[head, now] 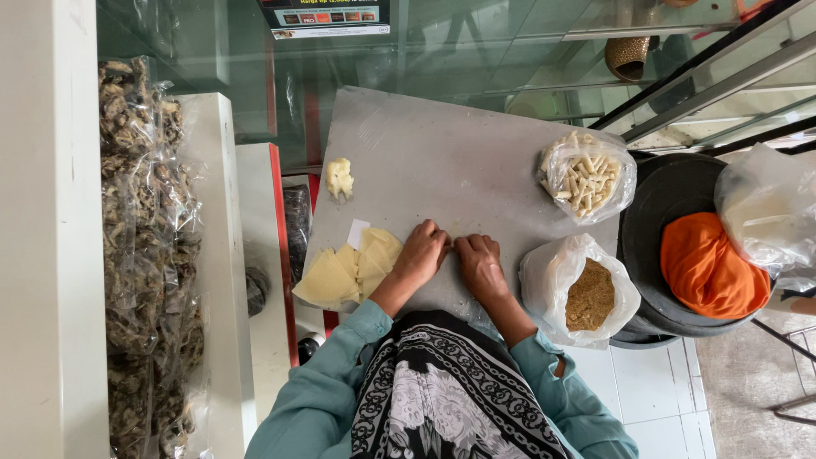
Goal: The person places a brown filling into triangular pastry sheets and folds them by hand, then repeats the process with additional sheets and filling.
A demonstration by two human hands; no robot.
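Grey board [459, 153], flat and broad, serves as the work surface and reaches out over a glass counter [476, 51]. Packed bags of dried goods [140, 255] line the person's left margin. A black round tub [659, 229] with an orange cloth [710, 268] in it stands at the right edge.

Two open plastic bags rest on the board's right side: one of pale rolled sticks [586, 177], one of brown crumbs [589, 295]. A stack of yellow wrapper sheets [348, 270] lies at the near left of the board, touching the left wrist. A small lump of pale filling [339, 177] sits apart, further up.

Left hand [421, 253] and right hand [480, 263] meet at the board's near middle, fingers curled narrow and pressed down side by side. Whatever lies beneath them is hidden; it cannot be told from this view.

Judgement: if a piece is being rolled under the fingers, even pressure from both hands and a tight, straight roll would serve best, with the wrist kept from dragging the sheet stack.
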